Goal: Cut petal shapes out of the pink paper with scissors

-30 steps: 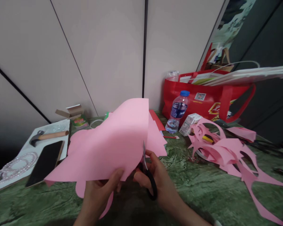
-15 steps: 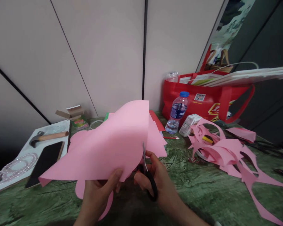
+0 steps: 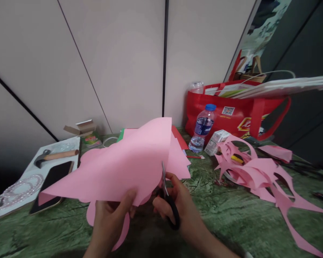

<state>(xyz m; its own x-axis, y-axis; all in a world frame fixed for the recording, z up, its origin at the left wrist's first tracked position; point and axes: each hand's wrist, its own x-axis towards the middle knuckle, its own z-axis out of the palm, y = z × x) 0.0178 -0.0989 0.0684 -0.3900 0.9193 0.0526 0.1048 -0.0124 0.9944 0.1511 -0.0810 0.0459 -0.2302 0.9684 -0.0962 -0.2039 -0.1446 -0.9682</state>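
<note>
My left hand [image 3: 110, 222] pinches the lower edge of a large pink paper sheet [image 3: 118, 168], thumb on top, holding it up above the green table [image 3: 218, 218]. My right hand [image 3: 177, 208] grips black-handled scissors [image 3: 168, 200], fingers through the loops. The blade points up into the sheet's right edge. More pink paper lies flat under the raised sheet.
A heap of pink paper offcuts [image 3: 258, 172] lies to the right. Behind it stand a water bottle [image 3: 201, 129], a small box [image 3: 216, 139] and a red bag [image 3: 242, 114]. At the left are a phone [image 3: 52, 184], a hammer [image 3: 55, 156] and a bead string [image 3: 13, 191].
The pink sheet has swung anticlockwise in my left hand: its left corner dropped lower and further left over the phone. The scissors and right hand stay almost in place.
</note>
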